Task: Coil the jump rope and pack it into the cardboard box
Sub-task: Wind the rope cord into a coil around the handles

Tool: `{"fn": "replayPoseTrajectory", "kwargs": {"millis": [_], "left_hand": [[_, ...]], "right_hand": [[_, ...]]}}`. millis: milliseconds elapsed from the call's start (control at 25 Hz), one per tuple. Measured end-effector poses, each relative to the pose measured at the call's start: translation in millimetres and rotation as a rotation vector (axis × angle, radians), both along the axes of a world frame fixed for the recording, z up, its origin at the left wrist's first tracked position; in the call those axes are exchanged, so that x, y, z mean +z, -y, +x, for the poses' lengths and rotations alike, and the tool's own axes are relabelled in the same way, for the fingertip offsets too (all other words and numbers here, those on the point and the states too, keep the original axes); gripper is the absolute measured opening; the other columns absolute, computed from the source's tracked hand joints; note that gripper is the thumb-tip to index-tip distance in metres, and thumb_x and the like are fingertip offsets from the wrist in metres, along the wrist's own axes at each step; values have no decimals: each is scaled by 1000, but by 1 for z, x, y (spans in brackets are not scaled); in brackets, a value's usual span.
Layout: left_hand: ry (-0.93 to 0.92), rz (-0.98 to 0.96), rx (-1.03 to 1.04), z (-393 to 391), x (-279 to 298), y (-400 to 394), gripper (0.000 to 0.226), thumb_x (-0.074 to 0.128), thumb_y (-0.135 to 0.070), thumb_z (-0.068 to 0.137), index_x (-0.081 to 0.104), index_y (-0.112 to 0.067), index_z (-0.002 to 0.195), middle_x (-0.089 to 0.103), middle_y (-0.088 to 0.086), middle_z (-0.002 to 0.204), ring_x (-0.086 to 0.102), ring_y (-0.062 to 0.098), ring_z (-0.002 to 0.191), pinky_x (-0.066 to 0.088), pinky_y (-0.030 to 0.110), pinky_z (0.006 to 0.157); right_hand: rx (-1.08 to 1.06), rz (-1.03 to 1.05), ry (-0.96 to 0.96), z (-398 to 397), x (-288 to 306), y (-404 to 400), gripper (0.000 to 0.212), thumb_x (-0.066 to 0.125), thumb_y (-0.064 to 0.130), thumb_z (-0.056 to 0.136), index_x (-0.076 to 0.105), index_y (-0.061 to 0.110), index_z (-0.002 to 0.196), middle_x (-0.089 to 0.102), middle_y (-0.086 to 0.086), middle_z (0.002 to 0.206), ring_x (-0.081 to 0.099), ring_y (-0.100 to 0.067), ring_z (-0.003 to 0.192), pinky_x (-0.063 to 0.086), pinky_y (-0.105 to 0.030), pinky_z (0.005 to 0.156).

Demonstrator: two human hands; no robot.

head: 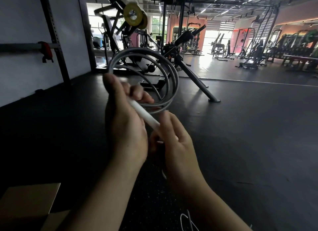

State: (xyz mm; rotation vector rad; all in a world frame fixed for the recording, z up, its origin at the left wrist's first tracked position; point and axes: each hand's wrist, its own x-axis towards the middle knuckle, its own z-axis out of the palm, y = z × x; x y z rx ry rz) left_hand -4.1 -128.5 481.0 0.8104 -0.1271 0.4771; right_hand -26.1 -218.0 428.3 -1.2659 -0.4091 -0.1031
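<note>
My left hand (pixel 125 125) is up in front of me, fingers curled closed around the grey plastic jump rope (pixel 146 79), which stands above it in several round loops stacked close together. The rope's white cylindrical handle (pixel 146 115) slants down from my left fingers toward my right hand (pixel 175 144). My right hand sits just below and beside the left, palm turned inward, fingers half curled; the lower end of the handle lies against them, but I cannot tell whether they are clamped on it. A loose stretch of the rope trails down past my right wrist and shows again as a thin pale curve low on the black rubber gym floor (pixel 258 136). The brown cardboard box (pixel 29 208) lies on the floor at my lower left, well apart from the coil. Beyond the loops stands a dark weight machine with yellow plates (pixel 133 17).
</note>
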Motion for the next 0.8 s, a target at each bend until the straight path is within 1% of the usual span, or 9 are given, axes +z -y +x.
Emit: {"fn": "replayPoseTrajectory", "kwargs": {"millis": [80, 160, 280, 400, 480, 600, 680, 720, 800], "left_hand": [[-22, 100, 39, 0, -5, 1, 48, 34, -63, 99, 49, -24, 77, 60, -11, 64, 66, 10, 72, 52, 24, 77], [18, 120, -23, -1, -7, -2, 47, 35, -61, 98, 49, -23, 75, 64, -8, 66, 71, 12, 81, 55, 22, 79], [82, 142, -114, -3, -4, -4, 42, 43, -59, 90, 49, -22, 72, 68, -6, 71, 72, 15, 91, 55, 25, 87], [126, 192, -156, -7, -6, -6, 38, 48, -58, 85, 51, -22, 73, 72, -4, 84, 70, 16, 100, 53, 30, 94], [122, 248, -196, -13, -4, -8, 36, 49, -54, 88, 57, -20, 78, 75, -1, 98, 70, 19, 108, 53, 35, 97], [16, 442, -173, -20, 9, -22, 46, 56, -52, 88, 67, -13, 110, 73, 8, 121, 68, 24, 117, 50, 49, 106], [7, 543, -46, -21, 32, -44, 69, 74, -57, 78, 56, -18, 132, 66, 8, 131, 64, 24, 119, 47, 53, 107], [37, 657, 45, -24, 47, -54, 89, 82, -58, 68, 46, -25, 142, 61, 4, 138, 60, 20, 125, 47, 47, 107], [166, 1131, 159, -34, 84, -62, 107, 87, -58, 61, 33, -38, 151, 54, -10, 146, 48, 11, 136, 38, 28, 106]], "right_hand": [[11, 126, -87, 3, 5, 2, 28, 57, 54, 93, 72, 31, 90, 40, -1, 54, 33, -13, 44, 20, -30, 44], [74, 180, -119, 4, 15, 11, 26, 59, 52, 93, 73, 33, 86, 33, 3, 51, 26, -11, 42, 11, -34, 46], [119, 132, -110, 3, 29, 28, 26, 59, 45, 94, 69, 25, 80, 31, 3, 52, 24, -10, 42, 17, -28, 42], [50, 31, -105, -2, 40, 39, 41, 65, 41, 90, 63, 2, 99, 33, 1, 56, 26, -11, 46, 19, -27, 44], [-46, -16, -83, -3, 47, 48, 31, 66, 36, 90, 70, 5, 93, 37, 2, 53, 29, -11, 44, 20, -27, 43], [-111, -103, -8, -1, 67, 66, 20, 63, 24, 97, 69, 15, 80, 40, 6, 49, 32, -7, 40, 21, -23, 43], [-110, -248, 56, 1, 84, 79, 22, 62, 18, 99, 65, 14, 77, 39, 7, 49, 31, -6, 39, 20, -22, 42], [-128, -395, 121, 0, 92, 84, 22, 63, 17, 98, 64, 11, 77, 41, 8, 49, 32, -6, 39, 22, -22, 41], [-170, -737, 303, -5, 106, 90, 18, 69, 18, 95, 68, 8, 79, 46, 11, 48, 37, -1, 40, 29, -17, 42]]}}
